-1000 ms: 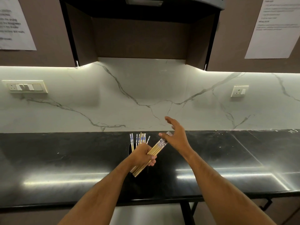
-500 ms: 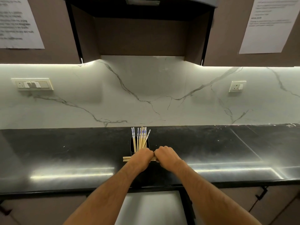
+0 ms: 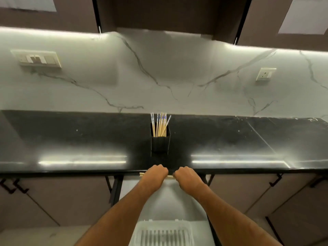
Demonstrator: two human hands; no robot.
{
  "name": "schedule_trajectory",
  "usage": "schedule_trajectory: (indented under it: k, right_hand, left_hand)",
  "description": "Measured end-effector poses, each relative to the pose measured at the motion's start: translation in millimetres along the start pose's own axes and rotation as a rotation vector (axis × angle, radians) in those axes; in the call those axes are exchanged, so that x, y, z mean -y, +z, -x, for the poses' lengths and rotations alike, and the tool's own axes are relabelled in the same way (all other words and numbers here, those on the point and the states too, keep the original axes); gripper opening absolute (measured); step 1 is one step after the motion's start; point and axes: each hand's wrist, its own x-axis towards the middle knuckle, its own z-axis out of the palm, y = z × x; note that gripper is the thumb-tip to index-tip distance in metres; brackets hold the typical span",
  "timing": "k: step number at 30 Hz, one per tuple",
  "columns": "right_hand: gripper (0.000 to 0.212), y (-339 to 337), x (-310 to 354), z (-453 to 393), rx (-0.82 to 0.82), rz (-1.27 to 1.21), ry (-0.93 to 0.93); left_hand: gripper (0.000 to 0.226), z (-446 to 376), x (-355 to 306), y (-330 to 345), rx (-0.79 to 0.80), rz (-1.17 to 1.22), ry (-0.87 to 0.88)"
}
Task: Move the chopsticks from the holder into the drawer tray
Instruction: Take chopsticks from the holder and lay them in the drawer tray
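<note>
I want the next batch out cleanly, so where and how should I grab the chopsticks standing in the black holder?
Pinch the chopsticks by their patterned upper ends, coming from straight above. They stand nearly upright, only those ends clear the black holder, and its walls block any approach from the side. Both hands are now shut on the bundle.
</note>
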Motion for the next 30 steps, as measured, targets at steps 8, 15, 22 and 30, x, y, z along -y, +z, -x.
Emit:
schedule_trajectory:
  k: [8, 15, 22, 30]
  right_hand:
    - [0.016, 84, 26, 44, 0.042, -0.048, 0.002]
    - [0.011, 148, 53, 60, 0.151, -0.135, -0.043]
    - [0.02, 197, 76, 66, 0.193, -0.154, -0.088]
    - [0.021, 234, 77, 52, 0.23, -0.185, -0.11]
  left_hand:
    - [0.017, 51, -5, 94, -0.116, 0.061, 0.067]
    - [0.014, 68, -10, 162, -0.024, 0.118, 0.045]
    - [0.022, 81, -10, 228, 0.053, 0.219, -0.047]
    - [0.025, 61, -5, 266, 0.135, 0.21, -0.023]
